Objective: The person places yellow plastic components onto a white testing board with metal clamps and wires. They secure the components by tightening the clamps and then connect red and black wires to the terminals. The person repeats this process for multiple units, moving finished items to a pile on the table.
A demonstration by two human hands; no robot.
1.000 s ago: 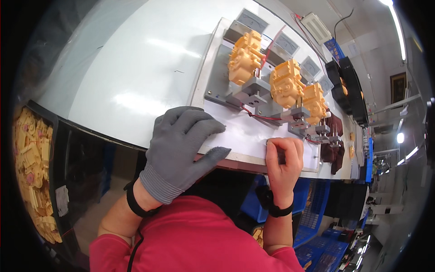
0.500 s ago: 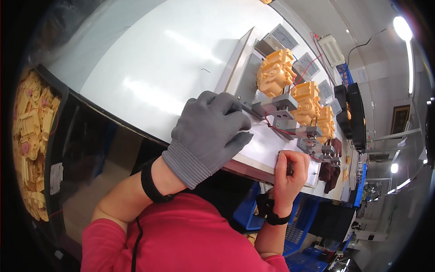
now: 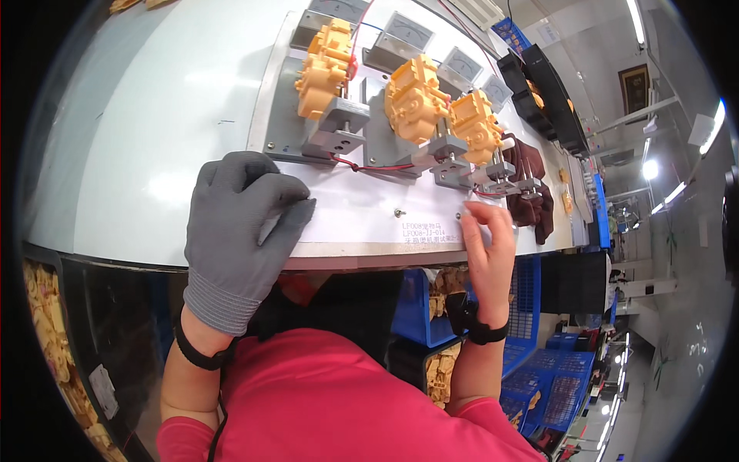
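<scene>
My left hand (image 3: 235,231), in a grey knit glove, lies palm down with fingers apart on the front edge of the white bench (image 3: 138,138), beside the white fixture board (image 3: 369,212). My bare right hand (image 3: 489,242) rests on the board's front right corner, fingers curled near a small metal clamp (image 3: 493,181); whether it pinches anything is hidden. Three yellow plastic parts (image 3: 327,65), (image 3: 416,96), (image 3: 477,123) sit upright in grey metal holders (image 3: 339,131) on the board, with red wires (image 3: 369,165) running between them.
Small grey meter boxes (image 3: 404,31) stand behind the fixtures. Dark brown parts (image 3: 531,185) lie to the right of the board. A blue crate (image 3: 419,308) with yellow parts sits under the bench, and a bin of yellow parts (image 3: 46,323) is at lower left.
My gloved left hand slid left and back along the bench edge, off the board. My right hand lifted slightly toward the small clamp. The view shifted, bringing the fixtures closer.
</scene>
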